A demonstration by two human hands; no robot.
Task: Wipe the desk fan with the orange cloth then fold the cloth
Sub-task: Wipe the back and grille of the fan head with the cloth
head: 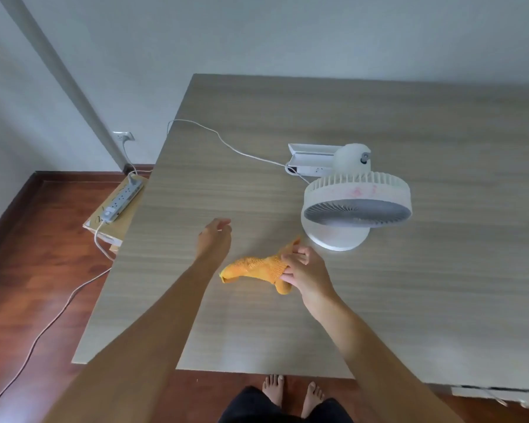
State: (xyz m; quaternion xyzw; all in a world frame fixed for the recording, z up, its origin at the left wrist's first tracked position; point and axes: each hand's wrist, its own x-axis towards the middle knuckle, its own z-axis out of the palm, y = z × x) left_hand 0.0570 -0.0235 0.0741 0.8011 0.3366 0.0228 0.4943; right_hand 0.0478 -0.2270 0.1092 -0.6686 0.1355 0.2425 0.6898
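Note:
A white desk fan point(356, 198) stands on the wooden desk point(440, 270), its round grille facing me and tilted down, with pinkish marks on its rim. Just in front of its base, my right hand point(306, 273) grips a bunched orange cloth point(254, 268) that hangs a little above the desk. To the left of the cloth my left hand point(214, 239) hovers with loosely spread fingers and holds nothing.
A white cable point(226, 145) runs from the fan's back across the desk and over its left edge. A grey power strip point(122, 198) lies on a cardboard box on the floor to the left. My bare feet point(290, 392) stand at the desk's near edge.

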